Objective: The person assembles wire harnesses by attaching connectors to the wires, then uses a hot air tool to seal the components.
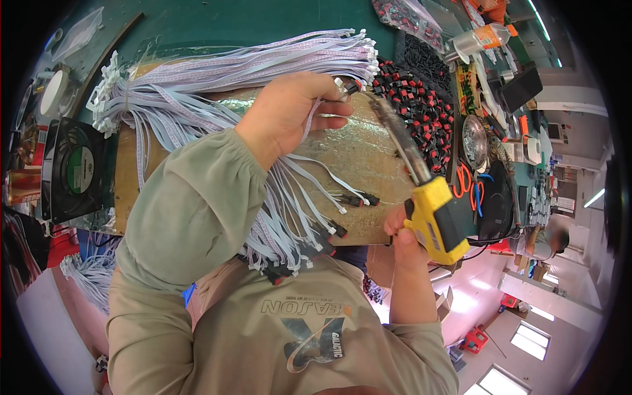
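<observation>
My left hand (296,108) is closed in a pinch above the board. It holds a white ribbon cable (311,118) near its end, where a white connector meets a small black part (353,87). My right hand (407,240) grips a yellow-and-black glue gun (436,220) at the board's right front. The gun's long, stained metal barrel (401,141) slants up and left, with its tip close to the black part. Beneath my left forearm lie bundled ribbon cables (217,69). Other cables, some with black parts on their ends (355,199), trail over the board's front edge toward my lap.
A brown board (388,191) lies on the green table (197,16). Loose black-and-red parts (421,112) are heaped to the right, near orange-handled scissors (463,181), a metal bowl (474,140) and a bottle (484,39). A black fan (74,168) stands at the left.
</observation>
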Available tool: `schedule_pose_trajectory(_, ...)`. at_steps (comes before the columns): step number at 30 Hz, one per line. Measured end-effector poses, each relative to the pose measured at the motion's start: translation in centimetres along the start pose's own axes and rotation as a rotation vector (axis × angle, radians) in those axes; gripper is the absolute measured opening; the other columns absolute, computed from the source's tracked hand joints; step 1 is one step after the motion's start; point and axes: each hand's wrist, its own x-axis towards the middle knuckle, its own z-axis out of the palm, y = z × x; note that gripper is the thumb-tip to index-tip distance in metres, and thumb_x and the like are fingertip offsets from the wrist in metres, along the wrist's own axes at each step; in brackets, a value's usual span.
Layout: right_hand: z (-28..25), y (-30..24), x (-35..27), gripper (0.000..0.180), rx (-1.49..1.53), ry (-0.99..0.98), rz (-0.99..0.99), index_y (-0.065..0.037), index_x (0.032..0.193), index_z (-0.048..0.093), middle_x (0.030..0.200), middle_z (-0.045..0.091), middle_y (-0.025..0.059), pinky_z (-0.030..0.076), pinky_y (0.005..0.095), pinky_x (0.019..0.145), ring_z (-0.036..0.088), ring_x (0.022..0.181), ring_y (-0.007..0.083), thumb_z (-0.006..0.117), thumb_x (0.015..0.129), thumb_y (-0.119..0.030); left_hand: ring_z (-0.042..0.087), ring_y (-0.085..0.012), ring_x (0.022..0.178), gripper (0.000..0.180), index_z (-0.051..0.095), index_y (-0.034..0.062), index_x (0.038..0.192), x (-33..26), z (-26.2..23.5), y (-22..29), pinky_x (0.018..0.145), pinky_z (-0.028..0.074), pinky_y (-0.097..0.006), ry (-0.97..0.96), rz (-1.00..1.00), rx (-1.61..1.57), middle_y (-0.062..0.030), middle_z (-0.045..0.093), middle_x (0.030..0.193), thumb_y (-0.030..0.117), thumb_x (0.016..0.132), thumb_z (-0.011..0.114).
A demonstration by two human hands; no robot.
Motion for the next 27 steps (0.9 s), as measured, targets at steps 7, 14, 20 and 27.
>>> schedule_pose_trajectory(7, -3.0, -1.5, 1.5, 0.063, 0.190, 0.304, -0.104, -0.003, 0.123, 0.047, 0.085, 0.053, 0.0047, 0.043, 0.0306, 0.060, 0.051, 0.067, 0.0163, 0.063, 0.084, -0.049, 0.065, -0.0241, 0.084, 0.008, 0.060, 0.0003, 0.088, 0.3, 0.0, -0.4, 0.079, 0.056, -0.039, -0.069, 0.007, 0.008, -0.0110, 0.063, 0.090, 0.006, 0.082, 0.058)
schedule_pose_trajectory(14, -11.2, -0.5, 3.9, 0.039, 0.244, 0.967, 0.211, -0.005, 0.107, 0.053, 0.080, 0.055, 0.0056, 0.047, 0.0312, 0.063, 0.053, 0.070, 0.0163, 0.060, 0.092, -0.040, 0.065, -0.0227, 0.083, 0.008, 0.060, 0.0001, 0.086, -0.5, -0.3, 0.0, 0.079, 0.055, -0.037, -0.048, 0.024, 0.075, -0.0109, 0.064, 0.091, 0.006, 0.085, 0.056)
schedule_pose_trajectory(20, -15.6, 0.2, 2.6, 0.043, 0.245, 0.891, 0.354, -0.004, 0.113, 0.053, 0.087, 0.059, 0.0075, 0.050, 0.0332, 0.069, 0.058, 0.076, 0.0187, 0.065, 0.089, -0.039, 0.065, -0.0226, 0.084, 0.007, 0.059, 0.0022, 0.087, -0.4, -0.3, 0.1, 0.079, 0.054, -0.037, -0.121, -0.014, 0.143, -0.0112, 0.065, 0.093, 0.009, 0.085, 0.057)
schedule_pose_trajectory(27, -17.3, -1.2, 2.1, 0.064, -0.712, 0.698, 0.756, -0.002, 0.070, 0.059, 0.056, 0.052, 0.0048, 0.038, 0.0252, 0.042, 0.050, 0.045, 0.0142, 0.055, 0.084, -0.065, 0.063, -0.0194, 0.082, 0.010, 0.059, 0.0044, 0.086, -0.9, 0.3, 0.1, 0.076, 0.051, -0.033, -0.272, -0.056, 0.217, -0.0098, 0.064, 0.092, 0.012, 0.081, 0.063)
